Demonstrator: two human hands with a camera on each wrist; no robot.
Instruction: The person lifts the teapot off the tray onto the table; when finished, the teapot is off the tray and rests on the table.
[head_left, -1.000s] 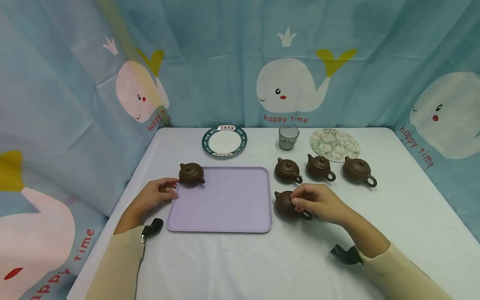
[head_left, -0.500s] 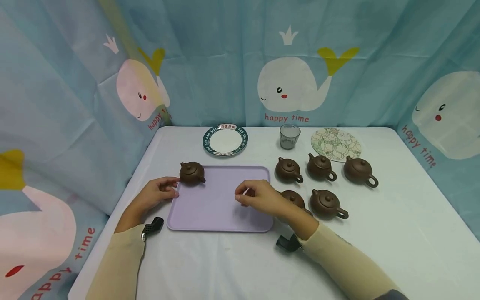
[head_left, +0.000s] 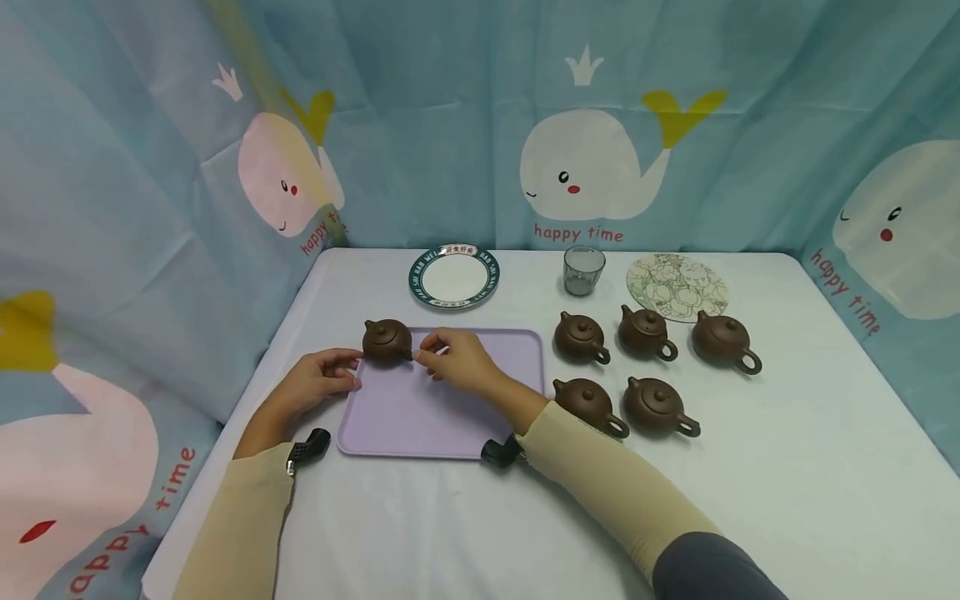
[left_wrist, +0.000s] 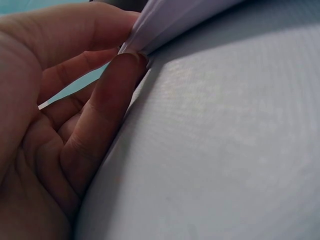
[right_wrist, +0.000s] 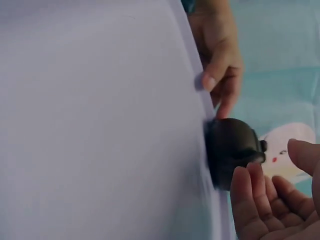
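Note:
A small brown teapot [head_left: 386, 342] sits on the far left corner of the lilac tray [head_left: 420, 425]. My left hand [head_left: 318, 385] pinches the tray's left edge; in the left wrist view, the thumb and fingers meet at the tray rim [left_wrist: 167, 27]. Just right of that teapot, my right hand [head_left: 459, 364] reaches over the tray. The right wrist view has its fingers [right_wrist: 244, 195] at the handle of the teapot [right_wrist: 232, 145], with the thumb held apart and no grip closed on it. Whether the fingertips touch the handle, I cannot tell.
Several similar brown teapots [head_left: 654, 406] stand right of the tray in two rows. One teapot [head_left: 585, 400] is partly behind my right sleeve. At the back are a green-rimmed plate [head_left: 454, 277], a glass [head_left: 582, 271] and a round floral mat [head_left: 677, 287].
My right hand has left a teapot right of the tray and swept left across the tray to the corner teapot. My left hand has stayed at the tray's edge.

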